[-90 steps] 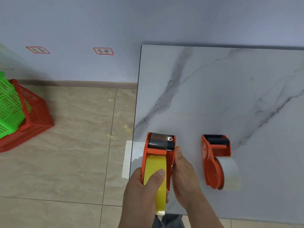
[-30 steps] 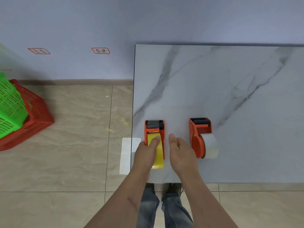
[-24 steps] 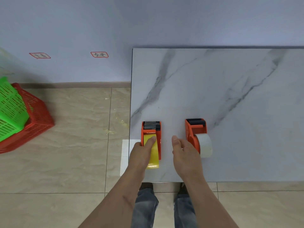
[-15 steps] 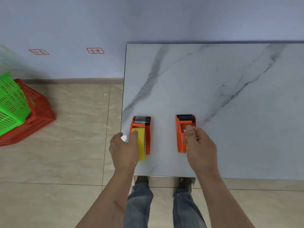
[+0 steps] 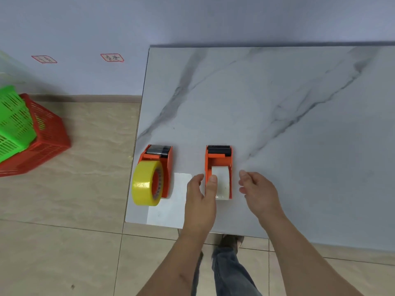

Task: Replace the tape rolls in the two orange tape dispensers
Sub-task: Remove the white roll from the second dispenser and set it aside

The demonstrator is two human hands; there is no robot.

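Observation:
Two orange tape dispensers stand side by side near the front left of the marble table. The left dispenser carries a yellow tape roll that sticks out on its left side, over the table's edge. The right dispenser holds a white roll between its walls. My left hand is just left of it, thumb tip resting on the white roll, forefinger beside the orange wall. My right hand hovers a little to the right of this dispenser, fingers apart, touching nothing.
A white sheet lies at the table's front left corner. The table's left edge and front edge are close to both dispensers. On the tiled floor at far left a green basket sits in a red basket. My legs are below the front edge.
My left hand let go of the yellow-roll dispenser and moved right to the white-roll dispenser. My right hand came off that dispenser and now hovers beside it. The camera shifted.

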